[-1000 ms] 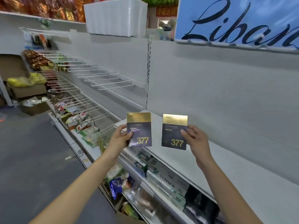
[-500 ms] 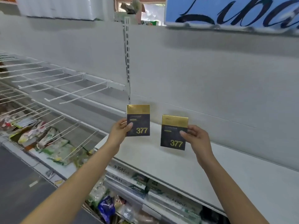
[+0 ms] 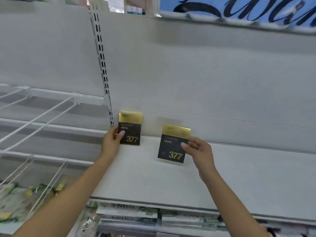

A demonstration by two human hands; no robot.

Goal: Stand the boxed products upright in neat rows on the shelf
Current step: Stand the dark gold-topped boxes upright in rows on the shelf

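Note:
Two flat boxes, dark with a gold top band and a gold "377", stand upright over the white shelf (image 3: pixel 171 183). My left hand (image 3: pixel 112 141) grips the left box (image 3: pixel 132 130) by its left edge, at the shelf's back left corner next to the slotted upright. Its bottom edge appears to rest on the shelf. My right hand (image 3: pixel 199 151) pinches the right box (image 3: pixel 172 147) by its right edge, farther forward and to the right. That box's bottom edge is at or just above the shelf surface.
White wire racks (image 3: pixel 34 117) fill the bay to the left, with packaged goods (image 3: pixel 18 200) under them. Stacked boxes (image 3: pixel 130 212) sit on the shelf below. The grey back panel (image 3: pixel 205 74) rises behind, and a blue sign (image 3: pixel 239 11) hangs above.
Both hands have carried the boxes forward and down to the shelf. The left box has gone to the back left corner; the right box has come down near the shelf surface.

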